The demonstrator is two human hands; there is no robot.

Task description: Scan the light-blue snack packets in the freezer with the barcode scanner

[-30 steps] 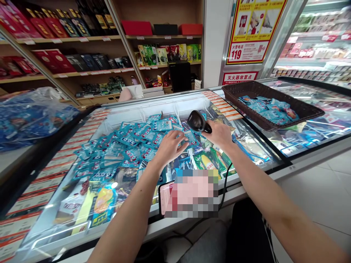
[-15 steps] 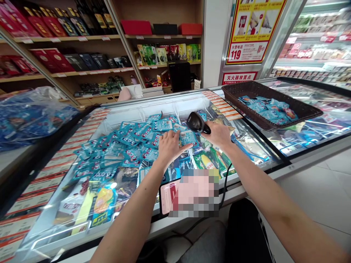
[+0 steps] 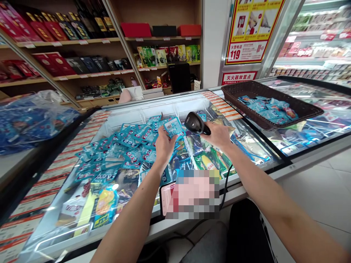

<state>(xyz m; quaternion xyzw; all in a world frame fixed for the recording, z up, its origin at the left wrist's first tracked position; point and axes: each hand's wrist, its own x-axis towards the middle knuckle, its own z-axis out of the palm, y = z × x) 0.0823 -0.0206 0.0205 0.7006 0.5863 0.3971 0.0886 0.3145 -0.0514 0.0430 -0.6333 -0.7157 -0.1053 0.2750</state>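
Observation:
In the head view, my left hand (image 3: 165, 147) pinches a blue snack packet (image 3: 174, 127), its barcode side facing up. My right hand (image 3: 218, 135) is closed round the handle of a black barcode scanner (image 3: 193, 123). The scanner's head is just right of the packet, apart from it. A pile of similar blue packets (image 3: 131, 137) is spread on the freezer's glass top to the left of my hands. The scanner's black cable (image 3: 226, 179) runs down over the front edge.
A dark woven basket (image 3: 294, 120) with several blue packets stands on the right. At the left lies a plastic bag (image 3: 33, 117) of packets. A phone (image 3: 166, 199), partly blurred out, rests on the freezer's front edge. Shelves (image 3: 74, 40) stand behind.
My left hand has gone from spread fingers over the packets to gripping one, which is lifted and tilted near the scanner. The right hand with the scanner has barely moved.

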